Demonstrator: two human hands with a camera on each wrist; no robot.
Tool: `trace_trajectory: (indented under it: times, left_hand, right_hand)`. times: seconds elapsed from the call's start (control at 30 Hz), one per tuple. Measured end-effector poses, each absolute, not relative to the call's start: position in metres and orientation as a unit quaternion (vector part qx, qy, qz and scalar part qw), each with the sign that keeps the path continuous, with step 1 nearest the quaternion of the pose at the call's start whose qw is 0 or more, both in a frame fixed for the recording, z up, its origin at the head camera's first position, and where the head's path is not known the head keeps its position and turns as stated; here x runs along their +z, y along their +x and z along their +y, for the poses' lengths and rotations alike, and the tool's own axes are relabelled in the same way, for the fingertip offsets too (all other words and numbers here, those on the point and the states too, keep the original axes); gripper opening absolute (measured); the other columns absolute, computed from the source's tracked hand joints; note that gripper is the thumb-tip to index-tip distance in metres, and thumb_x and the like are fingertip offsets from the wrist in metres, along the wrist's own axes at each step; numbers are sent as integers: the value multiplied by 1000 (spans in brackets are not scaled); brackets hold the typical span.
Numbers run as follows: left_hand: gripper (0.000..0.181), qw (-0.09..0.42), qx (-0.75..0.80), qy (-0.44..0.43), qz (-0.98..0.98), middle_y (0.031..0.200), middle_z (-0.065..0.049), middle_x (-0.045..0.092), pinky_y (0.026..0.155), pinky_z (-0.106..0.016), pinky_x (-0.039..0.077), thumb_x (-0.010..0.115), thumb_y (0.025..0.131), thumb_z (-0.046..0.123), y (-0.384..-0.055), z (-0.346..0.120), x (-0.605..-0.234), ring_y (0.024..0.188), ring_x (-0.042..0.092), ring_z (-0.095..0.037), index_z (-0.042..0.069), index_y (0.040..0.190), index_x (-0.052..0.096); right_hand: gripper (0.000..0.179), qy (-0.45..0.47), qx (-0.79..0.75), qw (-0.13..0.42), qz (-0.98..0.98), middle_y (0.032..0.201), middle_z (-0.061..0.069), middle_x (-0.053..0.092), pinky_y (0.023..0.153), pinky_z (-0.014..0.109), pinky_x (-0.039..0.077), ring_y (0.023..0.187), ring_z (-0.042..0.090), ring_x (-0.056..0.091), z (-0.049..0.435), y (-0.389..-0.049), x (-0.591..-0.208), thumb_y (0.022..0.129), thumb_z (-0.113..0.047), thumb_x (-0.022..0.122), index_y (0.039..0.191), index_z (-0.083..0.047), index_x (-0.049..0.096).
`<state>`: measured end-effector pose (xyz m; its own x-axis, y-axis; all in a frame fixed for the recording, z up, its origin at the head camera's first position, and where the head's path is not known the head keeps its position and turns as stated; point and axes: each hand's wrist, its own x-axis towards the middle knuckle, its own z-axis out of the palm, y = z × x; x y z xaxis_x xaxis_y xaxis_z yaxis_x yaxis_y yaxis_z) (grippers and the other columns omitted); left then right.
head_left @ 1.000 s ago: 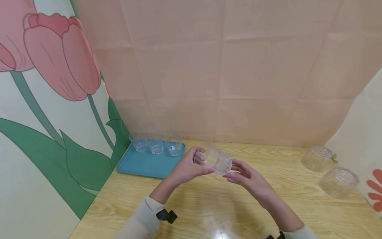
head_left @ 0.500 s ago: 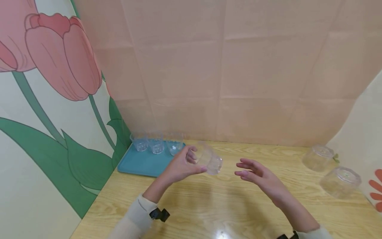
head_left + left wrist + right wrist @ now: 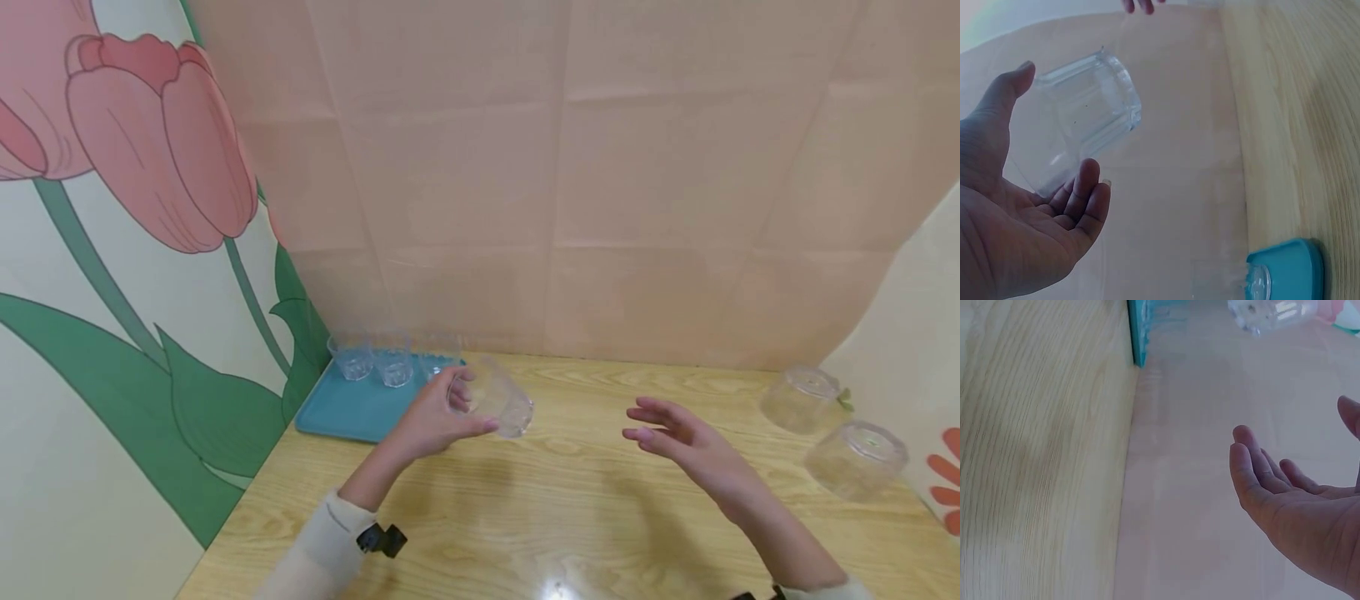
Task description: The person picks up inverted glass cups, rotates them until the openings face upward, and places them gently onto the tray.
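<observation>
My left hand [image 3: 435, 417] grips a clear drinking glass [image 3: 508, 402] near its rim, thumb on one side and fingers on the other. The glass lies tilted above the table, its faceted base pointing right. In the left wrist view the thumb and curled fingers of the left hand [image 3: 1029, 206] hold the same glass [image 3: 1088, 103]. Apart from it, to the right, my right hand [image 3: 693, 446] hovers with loosely bent fingers and nothing in them. The right wrist view shows that hand [image 3: 1297, 506] with bare fingers and the glass base [image 3: 1266, 314] at the top.
A teal tray [image 3: 345, 412] lies at the back left, bearing three upright clear glasses, one of them [image 3: 393, 367] in the middle. Two upturned glasses, a far one [image 3: 799, 400] and a nearer one [image 3: 857, 460], stand on the wooden table [image 3: 570, 500] at right.
A second ago both hands were at the glass. The right hand has let go and drawn away rightward, while the left hand has carried the glass left toward the tray.
</observation>
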<state>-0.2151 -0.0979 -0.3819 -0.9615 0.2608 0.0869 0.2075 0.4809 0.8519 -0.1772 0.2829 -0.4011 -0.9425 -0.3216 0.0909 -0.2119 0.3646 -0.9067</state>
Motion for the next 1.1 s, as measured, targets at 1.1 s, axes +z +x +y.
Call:
trace_trajectory:
  times: [1.1]
  left_hand:
    - [87,7,425,108,899,117,-7,62,81,-43,55,90,73,47,-221,-146,-392,105,60,-24,13,144,51]
  right_hand:
    - [59,-107,-431,33,895,136,-28,50,85,31,47,113,-14,53,368,-170,-407,107,-29,53,157,-8,30]
